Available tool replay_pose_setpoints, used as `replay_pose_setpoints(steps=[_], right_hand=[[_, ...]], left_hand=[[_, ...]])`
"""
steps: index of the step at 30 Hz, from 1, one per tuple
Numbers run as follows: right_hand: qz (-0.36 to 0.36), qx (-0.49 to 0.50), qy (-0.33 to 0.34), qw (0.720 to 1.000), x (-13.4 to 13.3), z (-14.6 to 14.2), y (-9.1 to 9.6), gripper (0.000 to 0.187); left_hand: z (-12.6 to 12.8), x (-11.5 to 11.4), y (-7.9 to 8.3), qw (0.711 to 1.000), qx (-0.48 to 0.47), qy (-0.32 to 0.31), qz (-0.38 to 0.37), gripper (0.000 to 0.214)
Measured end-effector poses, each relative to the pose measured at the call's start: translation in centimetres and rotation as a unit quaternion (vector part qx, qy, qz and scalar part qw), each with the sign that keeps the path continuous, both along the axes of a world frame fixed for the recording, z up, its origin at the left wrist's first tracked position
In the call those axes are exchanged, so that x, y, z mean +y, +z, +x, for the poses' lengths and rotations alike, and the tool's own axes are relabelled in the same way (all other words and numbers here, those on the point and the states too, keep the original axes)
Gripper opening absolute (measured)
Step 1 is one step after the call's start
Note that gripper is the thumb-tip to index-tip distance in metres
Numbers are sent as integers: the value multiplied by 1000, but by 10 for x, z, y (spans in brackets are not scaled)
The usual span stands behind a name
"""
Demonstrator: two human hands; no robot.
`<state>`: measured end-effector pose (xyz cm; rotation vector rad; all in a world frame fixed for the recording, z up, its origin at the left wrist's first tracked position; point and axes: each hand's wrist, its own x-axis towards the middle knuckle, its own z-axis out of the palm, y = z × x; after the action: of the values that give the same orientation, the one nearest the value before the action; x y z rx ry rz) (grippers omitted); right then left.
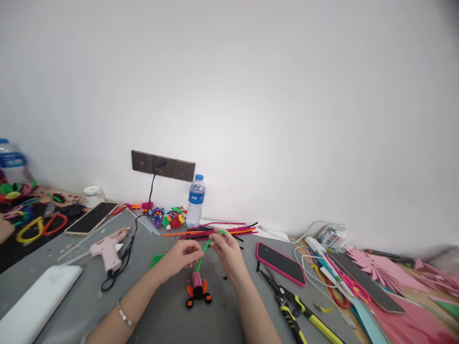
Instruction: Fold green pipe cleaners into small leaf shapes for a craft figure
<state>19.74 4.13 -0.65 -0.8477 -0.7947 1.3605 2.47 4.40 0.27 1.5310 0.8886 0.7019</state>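
A thin fuzzy green pipe cleaner runs between my two hands, bent at its upper right end. My left hand is closed, its thumb and fingers pinching the pipe cleaner around its middle. Higher up and to the right, my right hand pinches it near the bent end. The lower end comes down to a small pipe-cleaner figure with a pink body and orange and black parts, on the grey mat. Whether the two are joined, I cannot tell. More green pieces lie beside my left wrist.
Left are a pink glue gun, a white box-like object and a phone. Behind stand a water bottle and loose pipe cleaners. Right lie a pink-cased phone and yellow-black pliers. Another person's hand shows far left.
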Motion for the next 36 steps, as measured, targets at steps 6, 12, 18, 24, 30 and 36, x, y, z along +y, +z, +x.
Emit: replay_pose_setpoints(steps=[6,12,18,24,30,36], right_hand=[[12,-42,50,998,-5,-3,1,25],[62,-105,47,991,-5,-5,-1,25],[80,-150,14,985,-5,-8,2,23],[163,-194,10,967,-11,-18,5,17],[178,-187,23,966,-17,-32,0,15],[170,-161,18,972,-19,-37,-2,17]], left_hand=[[-2,1,2,999,-32,28,-29,41],[-4,2,3,998,-36,20,-38,41],[-2,2,2,990,-106,80,-55,40],[3,1,4,961,-205,173,-71,43],[10,-2,0,938,-250,231,-59,43],[12,-3,-4,933,-263,243,-47,35]])
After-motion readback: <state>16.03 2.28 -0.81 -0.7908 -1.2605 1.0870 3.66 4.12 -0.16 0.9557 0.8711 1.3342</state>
